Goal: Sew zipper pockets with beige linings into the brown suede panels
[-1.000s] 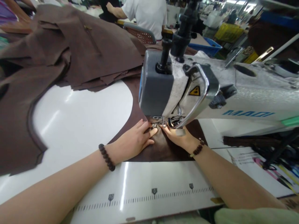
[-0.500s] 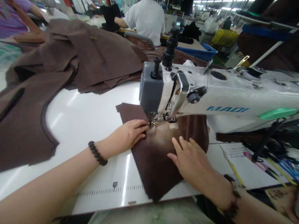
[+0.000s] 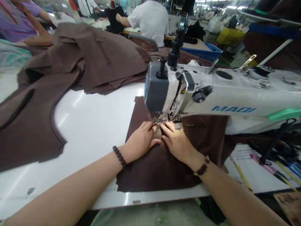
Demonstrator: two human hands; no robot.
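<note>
A dark brown fabric piece [image 3: 150, 175] lies on the white sewing table, partly under the head of a sewing machine [image 3: 156, 88]. My left hand [image 3: 139, 139] rests on it left of the needle area, fingers stretched forward and thumb out to the right. My right hand [image 3: 176, 141] lies on the fabric just right of that, its fingers spread and its tips by the presser foot. Both hands press from above, open. A small brass-coloured piece [image 3: 190, 125] shows by a slit in the fabric, right of my right hand. The needle point is hidden.
A large heap of brown fabric pieces [image 3: 113, 59] covers the table's back left. Right of the machine are papers [image 3: 246, 169] and dark odds and ends. A person in a white shirt [image 3: 151, 20] sits ahead, near a blue tray [image 3: 209, 53]; another is at far left.
The fabric has turned and spread to the right, and its slit now shows. My right hand has moved forward and left to the presser foot. My left hand has shifted slightly right.
</note>
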